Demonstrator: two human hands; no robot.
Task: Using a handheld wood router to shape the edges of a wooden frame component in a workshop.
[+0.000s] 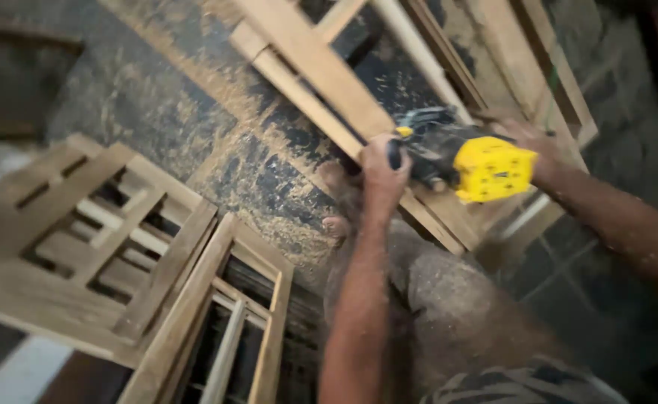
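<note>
Nearest me: stacked wooden frames [157, 262] at lower left, sawdust on floor [194, 112]. My left hand [383, 168] fisted round front knob of yellow-black power tool [463, 161]. My right hand [527, 142] wrapped on tool's rear. Tool sits on slanted wooden frame [314, 67], beyond my bare foot [336, 187].

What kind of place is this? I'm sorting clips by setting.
Likely a woodworking shop: sawdust covers the dark floor, wooden frames lie around, and both hands hold a yellow power tool against one frame.
</note>
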